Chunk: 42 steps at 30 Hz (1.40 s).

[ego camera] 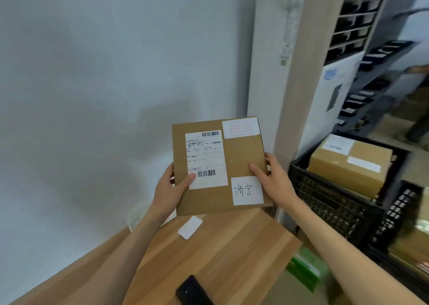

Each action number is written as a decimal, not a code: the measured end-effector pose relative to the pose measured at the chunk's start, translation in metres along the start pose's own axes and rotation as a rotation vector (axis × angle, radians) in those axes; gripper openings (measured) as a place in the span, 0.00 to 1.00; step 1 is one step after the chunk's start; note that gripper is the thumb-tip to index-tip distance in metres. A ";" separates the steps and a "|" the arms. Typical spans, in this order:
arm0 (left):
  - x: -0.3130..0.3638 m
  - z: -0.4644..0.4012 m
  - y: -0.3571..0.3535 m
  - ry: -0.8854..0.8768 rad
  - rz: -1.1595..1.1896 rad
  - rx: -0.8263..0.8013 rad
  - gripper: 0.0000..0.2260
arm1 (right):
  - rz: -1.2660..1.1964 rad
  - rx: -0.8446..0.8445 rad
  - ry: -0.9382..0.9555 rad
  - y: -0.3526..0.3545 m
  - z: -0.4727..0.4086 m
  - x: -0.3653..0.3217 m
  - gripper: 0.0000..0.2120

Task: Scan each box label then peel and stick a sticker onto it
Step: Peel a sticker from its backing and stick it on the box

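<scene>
flat box held up in both hands

i held the flat brown cardboard box (241, 161) up in the middle of the frame, above the far end of the light wooden table (222, 249). my left hand (168, 190) gripped its lower left edge, the thumb pressed on the bottom corner of the white printed shipping label (205, 158) beside a barcode. my right hand (276, 178) gripped the right edge, the thumb lying on the bare cardboard just above the white square sticker with handwritten black characters (247, 190). a second white sticker with a red stamp (241, 128) sat at the box's upper right corner.

below the box, a small blank white sticker (190, 227) lay on the table. a black handheld device (192, 292) lay at the bottom edge of the frame. at the right, a black plastic crate (334, 202) held another brown cardboard box with white labels (348, 163).
</scene>
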<state>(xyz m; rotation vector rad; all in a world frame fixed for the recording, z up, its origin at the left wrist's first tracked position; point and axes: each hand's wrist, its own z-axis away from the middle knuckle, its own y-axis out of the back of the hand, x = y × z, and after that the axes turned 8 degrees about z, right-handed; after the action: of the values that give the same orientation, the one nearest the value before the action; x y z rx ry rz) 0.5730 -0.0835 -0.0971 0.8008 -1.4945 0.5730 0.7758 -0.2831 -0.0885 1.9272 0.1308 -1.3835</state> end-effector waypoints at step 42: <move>0.010 -0.275 -0.545 0.133 -0.221 -0.743 0.25 | 0.201 0.389 -0.698 0.334 -0.176 0.265 0.20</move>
<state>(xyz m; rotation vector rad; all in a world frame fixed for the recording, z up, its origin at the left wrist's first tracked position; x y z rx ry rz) 1.1679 -0.2201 -0.1221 0.3248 -1.3304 -0.1083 1.1814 -0.5005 -0.1203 1.5680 -0.6888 -1.9496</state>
